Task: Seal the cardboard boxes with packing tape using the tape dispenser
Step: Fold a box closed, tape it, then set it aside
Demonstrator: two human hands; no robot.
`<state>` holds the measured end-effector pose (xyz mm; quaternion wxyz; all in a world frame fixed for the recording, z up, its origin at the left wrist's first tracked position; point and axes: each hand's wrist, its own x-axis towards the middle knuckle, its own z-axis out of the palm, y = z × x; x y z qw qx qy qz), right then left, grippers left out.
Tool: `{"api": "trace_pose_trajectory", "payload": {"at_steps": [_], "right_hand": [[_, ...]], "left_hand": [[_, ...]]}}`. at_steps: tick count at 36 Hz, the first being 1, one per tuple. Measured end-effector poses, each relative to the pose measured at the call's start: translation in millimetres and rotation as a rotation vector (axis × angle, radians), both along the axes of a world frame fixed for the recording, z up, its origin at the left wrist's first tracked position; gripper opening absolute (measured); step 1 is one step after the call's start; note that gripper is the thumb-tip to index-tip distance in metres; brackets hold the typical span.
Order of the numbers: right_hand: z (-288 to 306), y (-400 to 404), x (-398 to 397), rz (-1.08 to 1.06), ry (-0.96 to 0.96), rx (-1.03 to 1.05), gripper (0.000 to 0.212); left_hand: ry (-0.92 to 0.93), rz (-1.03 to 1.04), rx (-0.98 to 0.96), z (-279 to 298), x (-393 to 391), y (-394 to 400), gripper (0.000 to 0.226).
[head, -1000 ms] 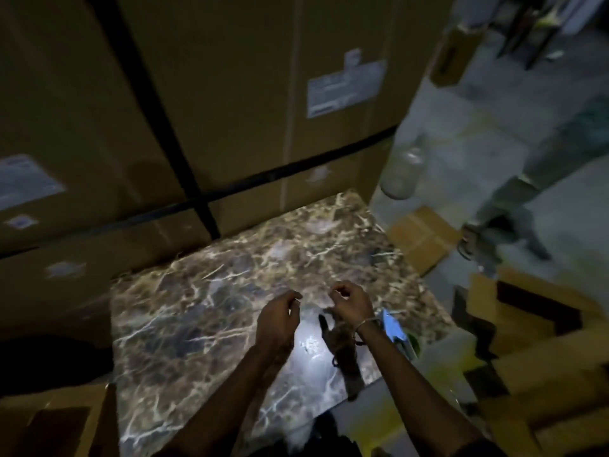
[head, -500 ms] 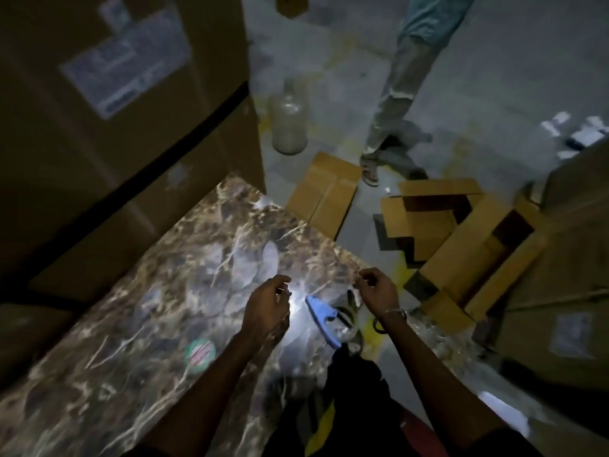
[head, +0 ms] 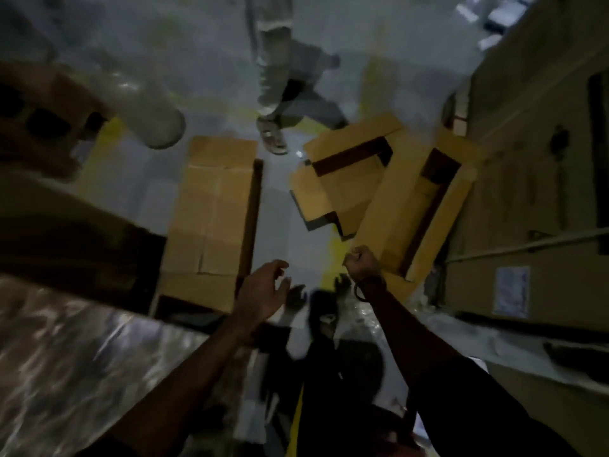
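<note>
1. My left hand [head: 263,291] hangs over the floor with its fingers [head: 280,264] loosely spread and holding nothing.
2. My right hand [head: 361,262] is balled into a fist above the nearest box; the blur hides whether anything is pinched inside it, so I cannot tell.
3. The cardboard boxes [head: 392,189] I have to seal lie on the grey floor [head: 290,219] ahead, in a tumbled pile with flaps open. A flattened stack [head: 214,206] lies just to their left.
4. The marbled counter [head: 66,357] is at my lower left, and taller cartons [head: 534,192] wall the right side.
5. I cannot pick out the tape dispenser. A dark shape sits low between my wrists, too smeared to name.
6. Someone else's leg and sandalled foot [head: 273,140] stand just beyond the boxes.
7. My reading: I am reaching for a box. To do it well I should steady the head first, take the nearest box by a firm edge rather than a loose flap, and lift it clear of the pile without dragging the others.
8. Then set it square on the counter, flaps butted together, before finding the tape.
</note>
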<state>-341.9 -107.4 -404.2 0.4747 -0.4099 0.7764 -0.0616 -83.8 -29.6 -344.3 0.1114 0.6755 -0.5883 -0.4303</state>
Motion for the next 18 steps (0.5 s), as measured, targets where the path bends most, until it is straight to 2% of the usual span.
{"api": "trace_pose_trajectory", "payload": {"at_steps": [4,10,14,18], "right_hand": [[-79.6,-36.4,-88.1,-0.084,0.044,0.019,0.021],[-198.9,-72.9,-199.4,-0.118,0.14,0.073,0.047],[-256.8,-89.8,-252.0,-0.188,0.284,0.057,0.062],[-300.8,-108.3,-289.1,-0.434,0.339,0.164,0.111]], "left_hand": [[0.008,-0.086,0.191,-84.1,-63.2,-79.7,0.037],[-0.057,-0.253,0.29,-218.4,-148.0,-179.6,0.049],[-0.122,-0.371,0.15,-291.3,-201.1,-222.4,0.058],[-0.2,-0.486,-0.064,-345.8,-261.3,-242.9,0.07]]}}
